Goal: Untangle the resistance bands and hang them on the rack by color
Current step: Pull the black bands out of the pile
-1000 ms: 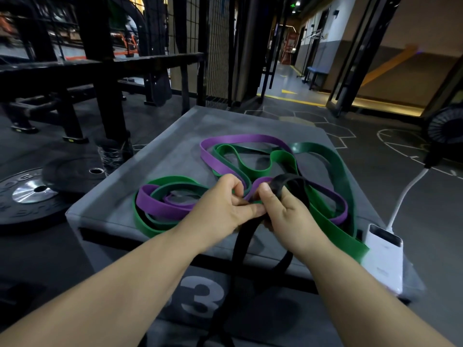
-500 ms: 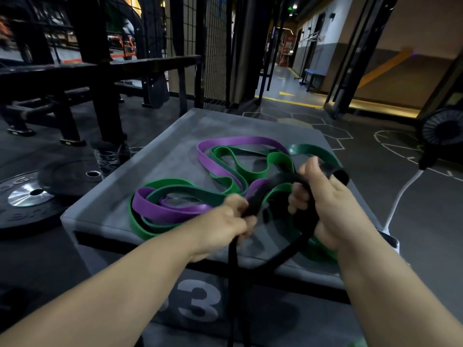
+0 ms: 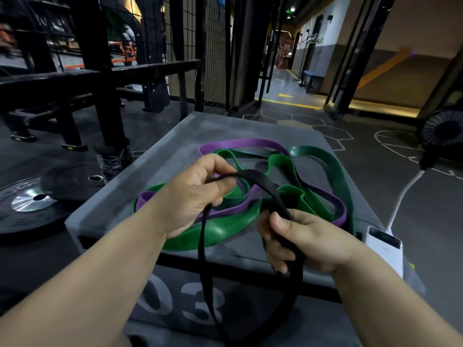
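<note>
A black resistance band arches between both hands above the grey plyo box. My left hand pinches the band's upper left part between thumb and fingers. My right hand grips its right strand in a fist near the box's front edge. The band's two strands hang down over the box front. Under the hands, a green band and a purple band lie tangled together on the box top.
A white power bank with a white cable lies at the box's right front corner. Weight plates lie on the floor at left. A black rack frame and a wire mesh panel stand behind. A fan sits far right.
The black band has come up out of the tangle. My left hand rose and went forward with it; my right hand dropped back toward the box's front edge.
</note>
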